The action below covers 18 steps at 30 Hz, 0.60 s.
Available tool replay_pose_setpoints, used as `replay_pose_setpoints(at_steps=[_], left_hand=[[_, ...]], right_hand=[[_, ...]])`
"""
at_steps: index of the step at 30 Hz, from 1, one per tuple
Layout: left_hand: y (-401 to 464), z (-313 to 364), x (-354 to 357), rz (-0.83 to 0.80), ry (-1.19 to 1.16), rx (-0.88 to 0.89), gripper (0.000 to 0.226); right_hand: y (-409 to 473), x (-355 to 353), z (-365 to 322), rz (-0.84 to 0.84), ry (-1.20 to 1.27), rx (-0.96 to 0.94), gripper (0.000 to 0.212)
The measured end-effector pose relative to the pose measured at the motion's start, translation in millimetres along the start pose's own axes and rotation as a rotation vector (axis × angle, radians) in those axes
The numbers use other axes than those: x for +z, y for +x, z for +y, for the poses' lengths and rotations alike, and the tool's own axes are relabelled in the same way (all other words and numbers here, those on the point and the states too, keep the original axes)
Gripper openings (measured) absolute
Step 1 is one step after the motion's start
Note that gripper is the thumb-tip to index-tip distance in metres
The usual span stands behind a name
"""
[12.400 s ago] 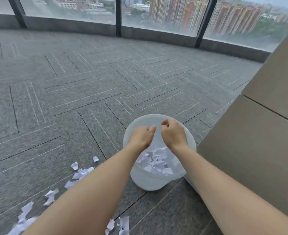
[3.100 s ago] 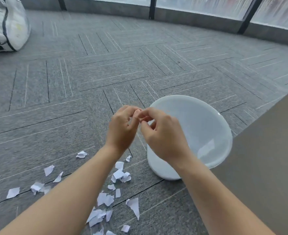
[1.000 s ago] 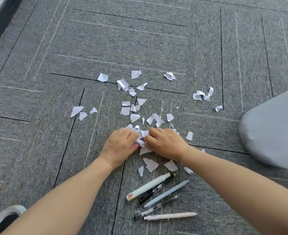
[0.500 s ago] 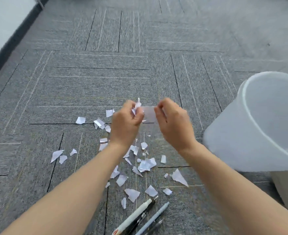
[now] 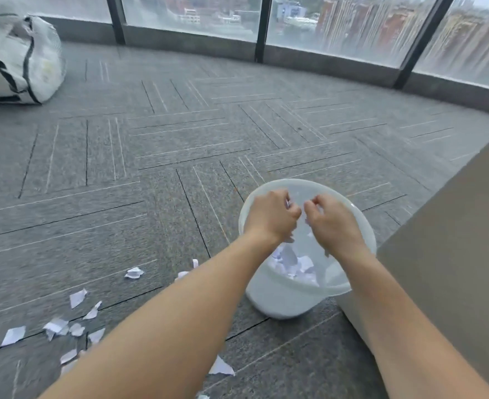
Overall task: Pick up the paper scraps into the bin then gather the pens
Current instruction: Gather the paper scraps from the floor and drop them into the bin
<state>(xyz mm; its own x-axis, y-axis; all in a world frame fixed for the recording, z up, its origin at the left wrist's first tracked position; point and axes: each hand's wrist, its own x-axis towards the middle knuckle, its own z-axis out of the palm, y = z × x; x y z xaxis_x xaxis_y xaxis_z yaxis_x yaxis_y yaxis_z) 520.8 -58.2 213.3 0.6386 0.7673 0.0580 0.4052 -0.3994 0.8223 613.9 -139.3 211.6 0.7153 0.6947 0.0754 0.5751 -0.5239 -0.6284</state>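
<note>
Both my hands hover over the mouth of the white plastic bin (image 5: 280, 303). My left hand (image 5: 269, 218) is curled, with a white paper scrap showing at its fingertips. My right hand (image 5: 334, 224) is curled beside it, with bits of paper under its fingers. A few scraps are falling below the hands. A pile of paper scraps (image 5: 295, 264) lies in the bottom of the bin. More paper scraps (image 5: 65, 326) lie scattered on the grey carpet at the lower left. The pens are out of view.
A brown cabinet side (image 5: 444, 254) stands right against the bin. A white bag with black straps (image 5: 16, 56) lies at the far left. Floor-to-ceiling windows (image 5: 338, 21) curve along the back. Grey carpet tiles (image 5: 151, 168) stretch between.
My hands lifted a batch of scraps off the carpet and carried it right, over the bin. My view swung up from the floor, so the pens left the frame.
</note>
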Motion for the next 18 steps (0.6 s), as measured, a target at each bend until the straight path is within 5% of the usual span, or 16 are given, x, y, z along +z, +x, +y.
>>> replay_pose_setpoints(at_steps=[3, 8, 12, 18], left_hand=[[5.6, -3.9, 15.6, -0.101, 0.101, -0.053, 0.019], [6.0, -15.1, 10.2, -0.051, 0.109, -0.008, 0.048], [-3.3, -34.0, -14.5, 0.154, -0.105, 0.074, 0.033], [-60.6, -128.9, -82.6, 0.37, 0.048, 0.099, 0.016]], right_hand=[[1.4, -4.3, 12.1, -0.1, 0.083, 0.083, 0.031], [-5.5, -4.0, 5.5, -0.086, 0.23, 0.09, 0.036], [-19.4, 4.3, -31.8, -0.003, 0.396, 0.001, 0.021], [-76.2, 70.1, -106.3, -0.085, 0.456, -0.344, 0.013]])
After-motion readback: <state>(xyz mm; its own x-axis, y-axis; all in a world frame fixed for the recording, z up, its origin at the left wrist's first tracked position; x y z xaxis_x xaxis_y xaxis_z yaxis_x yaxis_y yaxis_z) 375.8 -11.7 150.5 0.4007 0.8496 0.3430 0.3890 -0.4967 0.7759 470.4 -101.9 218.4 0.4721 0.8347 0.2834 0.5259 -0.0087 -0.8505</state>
